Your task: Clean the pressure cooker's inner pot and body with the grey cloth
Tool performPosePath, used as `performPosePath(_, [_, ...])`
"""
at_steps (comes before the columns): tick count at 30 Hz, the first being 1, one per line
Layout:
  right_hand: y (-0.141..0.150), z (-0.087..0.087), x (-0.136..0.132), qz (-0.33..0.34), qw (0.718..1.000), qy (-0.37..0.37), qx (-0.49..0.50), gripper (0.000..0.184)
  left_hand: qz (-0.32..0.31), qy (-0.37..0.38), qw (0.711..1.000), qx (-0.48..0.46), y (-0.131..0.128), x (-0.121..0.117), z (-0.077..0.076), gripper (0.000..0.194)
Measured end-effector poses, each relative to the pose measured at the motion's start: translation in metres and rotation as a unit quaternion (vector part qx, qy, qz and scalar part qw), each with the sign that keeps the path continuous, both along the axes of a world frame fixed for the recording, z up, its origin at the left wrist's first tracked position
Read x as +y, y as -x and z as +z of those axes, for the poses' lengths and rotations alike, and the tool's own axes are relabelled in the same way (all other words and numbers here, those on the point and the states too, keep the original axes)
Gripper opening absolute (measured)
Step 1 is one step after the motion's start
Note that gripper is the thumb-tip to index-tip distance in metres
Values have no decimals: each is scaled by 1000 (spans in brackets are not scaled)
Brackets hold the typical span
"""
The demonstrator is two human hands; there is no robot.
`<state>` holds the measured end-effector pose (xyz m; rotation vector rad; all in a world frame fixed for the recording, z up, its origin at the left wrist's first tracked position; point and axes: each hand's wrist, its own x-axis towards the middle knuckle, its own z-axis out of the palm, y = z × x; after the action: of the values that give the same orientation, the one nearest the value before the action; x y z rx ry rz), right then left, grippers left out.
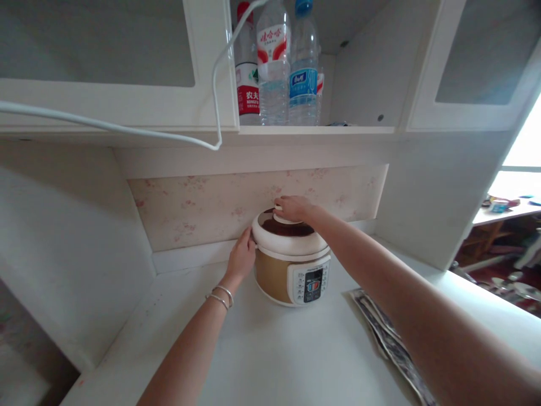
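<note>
A round electric pressure cooker [271, 274] with a gold body and a white base stands upright on the white counter. Its white lid [287, 244] has a dark brown top and sits on the body. On the front, a control panel [313, 283] shows buttons and a small display. My right hand [292, 208] is closed around the lid's handle, which it mostly covers. At the cooker's left side, my left hand [242, 254] grips the side handle near the rim, some fingertips hidden behind it. Two bracelets [221, 298] circle my left wrist.
Overhead, an open white cabinet [357, 84] holds several plastic bottles [274, 67]. A white cable [127, 129] hangs across its front. Side panels flank the counter [253, 349]. Folded printed material [382, 332] lies right of the cooker, partly under my right forearm.
</note>
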<state>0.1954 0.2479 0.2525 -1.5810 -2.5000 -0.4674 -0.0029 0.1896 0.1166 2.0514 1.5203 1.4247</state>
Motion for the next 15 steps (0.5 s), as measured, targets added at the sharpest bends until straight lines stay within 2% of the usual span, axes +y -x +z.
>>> performPosePath(7, [13,-3,6,-106,993,21,57,63,0,-7,1000,-4,0,0,-2,48])
performPosePath(10, [12,-5,5,-102,993,0,61,60,-5,-8,1000,-5,2,2,-3,48])
performPosePath(15, [1,-5,2,-52,997,-22,52,52,-19,-16,1000,-1,-2,1,-7,49])
